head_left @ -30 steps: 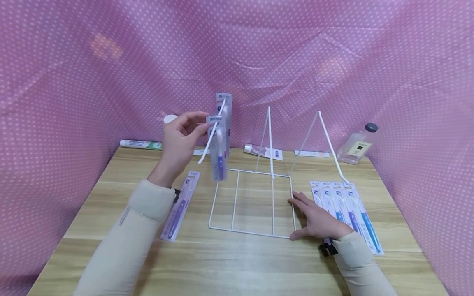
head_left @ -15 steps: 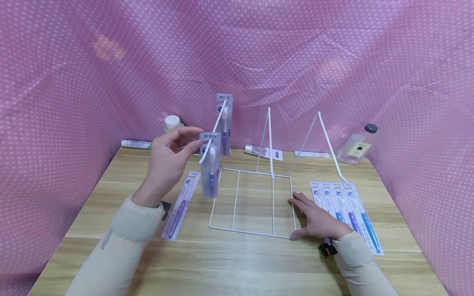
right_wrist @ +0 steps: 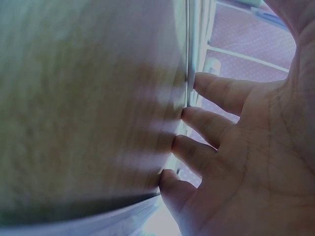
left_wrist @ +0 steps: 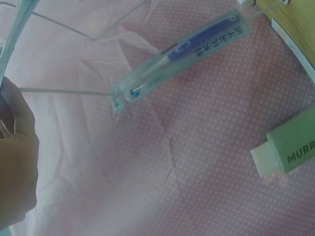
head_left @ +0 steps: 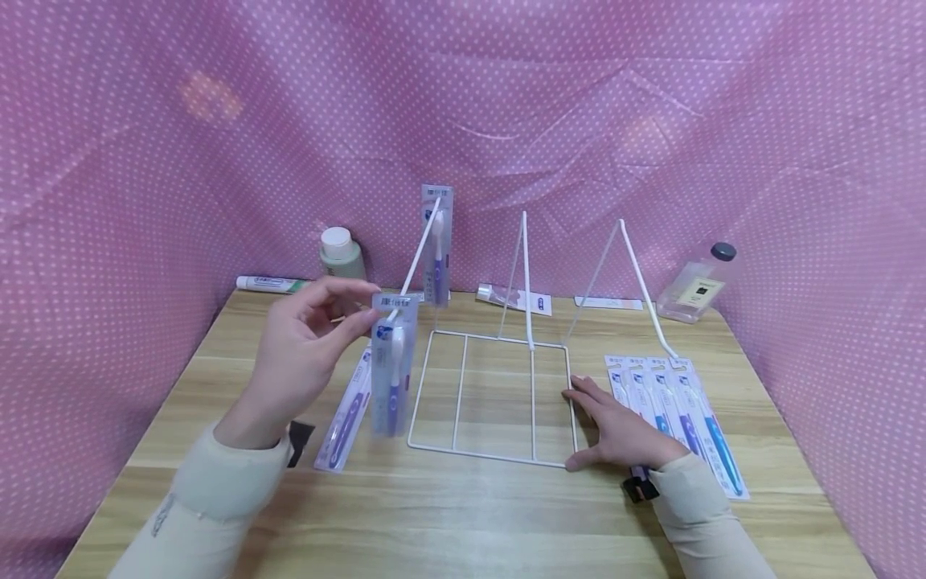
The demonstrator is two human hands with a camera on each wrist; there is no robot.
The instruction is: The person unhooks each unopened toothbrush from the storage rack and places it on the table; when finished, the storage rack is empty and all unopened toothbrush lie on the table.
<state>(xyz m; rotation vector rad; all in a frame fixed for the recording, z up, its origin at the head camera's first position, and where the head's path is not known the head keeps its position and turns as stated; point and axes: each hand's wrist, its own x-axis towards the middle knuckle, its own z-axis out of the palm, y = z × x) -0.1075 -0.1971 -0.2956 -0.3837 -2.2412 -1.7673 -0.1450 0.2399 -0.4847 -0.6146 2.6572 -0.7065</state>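
Only clear text is "MURR", cut off at the frame's right edge, on the pale green tube (left_wrist: 288, 155), lower right in the left wrist view; Chinese print on the hanging toothbrush pack (left_wrist: 182, 51) is too blurred to read.

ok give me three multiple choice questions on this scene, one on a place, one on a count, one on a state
1. Where does the right hand rest?
A. on the bottle cap
B. at the right edge of the white wire rack
C. on the green tube

2. How many packed toothbrushes hang high on the rack's left arm?
A. one
B. three
C. none

3. What is the left hand doing?
A. lying flat on the table
B. pinching a toothbrush pack by its top
C. gripping the clear bottle

Answers:
1 B, the straight fingers lie against the rack's side wire.
2 A, a single hanging pack is up there.
3 B, thumb and fingers pinch the pack's top card at the arm's tip.
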